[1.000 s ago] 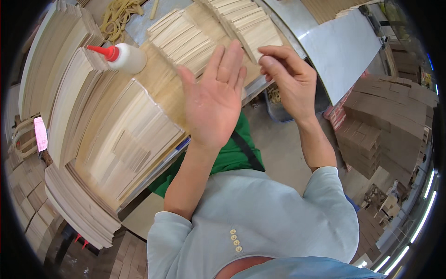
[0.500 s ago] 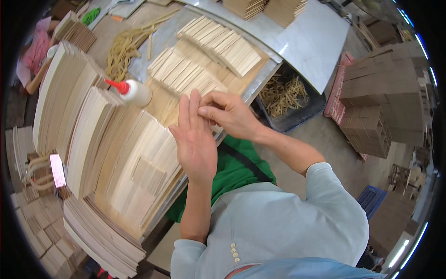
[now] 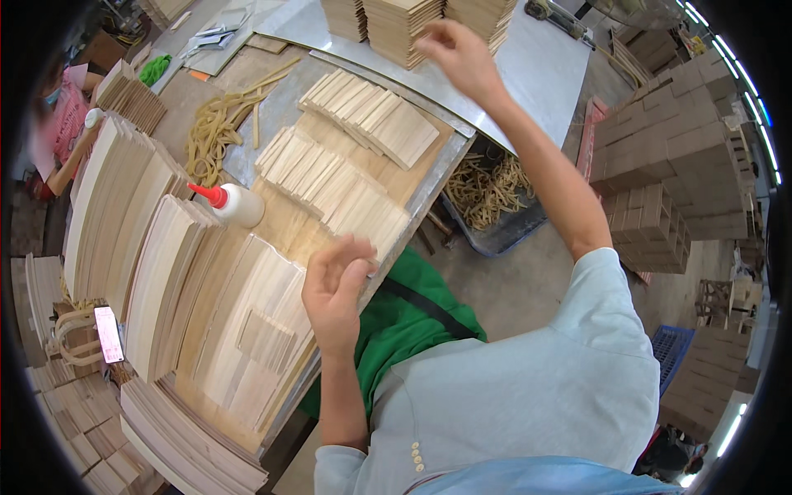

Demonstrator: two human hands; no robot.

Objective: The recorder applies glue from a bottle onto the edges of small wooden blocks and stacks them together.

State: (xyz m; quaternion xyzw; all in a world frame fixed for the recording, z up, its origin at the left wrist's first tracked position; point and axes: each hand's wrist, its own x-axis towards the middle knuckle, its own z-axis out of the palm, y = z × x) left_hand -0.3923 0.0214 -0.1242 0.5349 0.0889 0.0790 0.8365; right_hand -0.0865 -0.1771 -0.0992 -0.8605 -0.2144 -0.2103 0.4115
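My left hand [image 3: 332, 301] is loosely curled, with thumb and fingers apart and nothing visible in it. It hovers over the table's near edge, beside the closer row of overlapping thin wooden slats [image 3: 330, 181]. A second row of slats [image 3: 371, 115] lies beyond it. My right hand [image 3: 470, 62] reaches out to the far side, in front of the stacks of brown boards [image 3: 402, 37]. Its fingers are bent and parted from the thumb, and no held thing shows. A white glue bottle with a red nozzle [image 3: 241, 206] stands left of the slats.
Tall stacks of curved pale boards [image 3: 153, 305] line the table's left side. Tan bands [image 3: 216, 136] lie in a heap behind the bottle. A dark bin of tan scraps [image 3: 495, 231] sits right of the table. Another person [image 3: 70, 107] works at far left.
My right hand has left the fingers of my left hand and moved far forward to the brown stacks. My left hand has curled from flat and come slightly nearer.
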